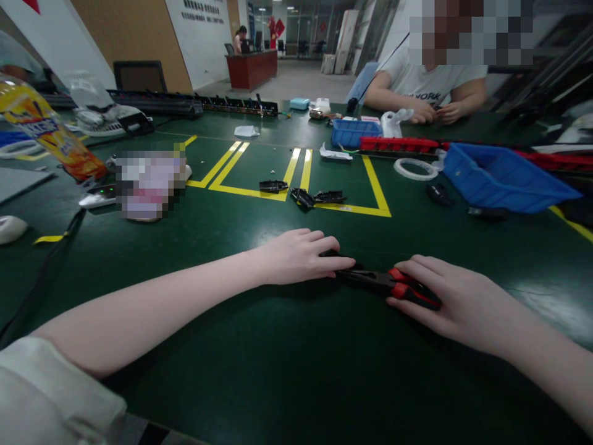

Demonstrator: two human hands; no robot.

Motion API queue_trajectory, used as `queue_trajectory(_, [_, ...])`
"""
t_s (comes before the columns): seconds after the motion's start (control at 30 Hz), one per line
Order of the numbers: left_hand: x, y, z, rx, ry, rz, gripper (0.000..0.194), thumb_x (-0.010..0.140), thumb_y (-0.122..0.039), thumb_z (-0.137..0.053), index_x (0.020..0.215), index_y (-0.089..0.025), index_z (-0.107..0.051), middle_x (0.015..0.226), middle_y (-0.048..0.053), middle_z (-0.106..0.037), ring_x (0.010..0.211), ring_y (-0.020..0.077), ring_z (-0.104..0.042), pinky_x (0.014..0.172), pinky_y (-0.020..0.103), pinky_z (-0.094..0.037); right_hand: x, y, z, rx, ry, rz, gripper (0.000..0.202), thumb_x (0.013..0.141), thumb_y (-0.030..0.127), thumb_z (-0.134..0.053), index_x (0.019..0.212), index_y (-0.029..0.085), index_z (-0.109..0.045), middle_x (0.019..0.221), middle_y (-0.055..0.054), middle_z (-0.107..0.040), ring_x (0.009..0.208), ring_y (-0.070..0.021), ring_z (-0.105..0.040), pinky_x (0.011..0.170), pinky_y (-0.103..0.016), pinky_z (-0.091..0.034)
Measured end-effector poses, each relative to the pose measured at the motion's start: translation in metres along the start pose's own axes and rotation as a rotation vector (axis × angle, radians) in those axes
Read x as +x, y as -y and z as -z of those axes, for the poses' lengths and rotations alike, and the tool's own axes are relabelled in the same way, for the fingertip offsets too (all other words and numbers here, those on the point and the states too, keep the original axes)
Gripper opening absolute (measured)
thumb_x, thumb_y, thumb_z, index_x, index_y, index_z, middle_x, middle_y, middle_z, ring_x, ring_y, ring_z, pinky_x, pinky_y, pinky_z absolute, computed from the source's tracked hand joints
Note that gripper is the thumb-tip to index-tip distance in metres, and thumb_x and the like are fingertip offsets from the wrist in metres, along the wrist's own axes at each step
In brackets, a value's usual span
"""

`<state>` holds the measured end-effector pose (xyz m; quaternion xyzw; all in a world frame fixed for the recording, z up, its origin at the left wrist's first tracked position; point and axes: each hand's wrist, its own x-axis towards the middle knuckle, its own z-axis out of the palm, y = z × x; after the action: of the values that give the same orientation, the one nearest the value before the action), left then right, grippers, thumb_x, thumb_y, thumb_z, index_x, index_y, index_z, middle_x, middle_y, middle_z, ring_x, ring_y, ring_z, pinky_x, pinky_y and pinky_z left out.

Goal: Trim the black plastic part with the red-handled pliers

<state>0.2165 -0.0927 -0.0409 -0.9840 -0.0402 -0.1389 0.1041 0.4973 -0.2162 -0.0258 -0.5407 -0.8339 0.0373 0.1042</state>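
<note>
Since the pliers sit just right of centre in the frame, nose pointing left, their front end reaches the black part at the left hand. Right hand grasps the pliers by the handles, fingers wrapped round, probably for leverage. Left hand pinches the part low over the worktop, apparently to steady it. Three dark pieces lie beyond, upper centre, by the yellow tape lines, perhaps parked within reach. Blue bin at right, likely for keeping small stuff together; white ring just beside it.

Left fingers cover most of the part: can't tell its shape or whether the pliers bite on it. Pinkish item, left, is pixelated. Bottle, upper left, is cut off by the edge. Person at upper right handles something too small to identify.
</note>
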Motion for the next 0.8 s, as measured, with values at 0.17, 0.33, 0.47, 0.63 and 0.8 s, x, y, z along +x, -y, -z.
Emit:
queue_trajectory(0.17, [-0.001,0.001,0.000,-0.035,0.008,0.005,0.037,0.105,-0.033,-0.049,0.140,-0.022,-0.055,0.121,0.011,-0.064,0.097,0.0204,-0.062,0.076,0.030,-0.051,-0.003,0.004,0.000,0.020,-0.013,-0.052,0.040,0.088,0.059,-0.057,0.103,0.023,-0.065,0.091,-0.010,-0.070,0.074,-0.0262,-0.068,0.061,-0.040,-0.056])
queue_trajectory(0.33, [-0.001,0.002,0.000,-0.051,0.009,0.006,0.039,0.105,-0.033,-0.048,0.142,-0.021,-0.053,0.121,0.012,-0.065,0.098,0.0207,-0.062,0.077,0.030,-0.051,-0.003,0.005,0.001,0.050,-0.045,-0.083,0.040,0.087,0.061,-0.058,0.102,0.025,-0.064,0.090,-0.009,-0.071,0.073,-0.0263,-0.068,0.060,-0.041,-0.057])
queue_trajectory(0.47, [-0.001,0.003,0.000,-0.055,0.010,0.003,0.042,0.106,-0.032,-0.047,0.145,-0.018,-0.051,0.120,0.013,-0.065,0.099,0.0212,-0.062,0.077,0.030,-0.051,-0.004,0.006,0.003,0.081,-0.042,-0.110,0.038,0.087,0.059,-0.060,0.101,0.024,-0.065,0.089,-0.009,-0.072,0.071,-0.0247,-0.069,0.058,-0.038,-0.057])
queue_trajectory(0.63, [-0.001,0.002,0.001,-0.055,0.022,0.020,0.042,0.105,-0.033,-0.048,0.145,-0.020,-0.050,0.119,0.013,-0.065,0.098,0.0210,-0.063,0.076,0.030,-0.051,-0.003,0.010,0.005,0.117,-0.037,-0.152,0.039,0.086,0.060,-0.062,0.100,0.024,-0.067,0.087,-0.008,-0.073,0.070,-0.0244,-0.069,0.056,-0.037,-0.056])
queue_trajectory(0.8, [0.000,0.001,0.001,-0.071,0.026,0.046,0.042,0.105,-0.033,-0.049,0.145,-0.019,-0.051,0.119,0.012,-0.066,0.098,0.0212,-0.063,0.076,0.030,-0.051,-0.002,0.013,0.005,0.146,-0.008,-0.155,0.040,0.087,0.061,-0.059,0.099,0.024,-0.068,0.085,-0.008,-0.072,0.066,-0.0234,-0.068,0.053,-0.036,-0.055])
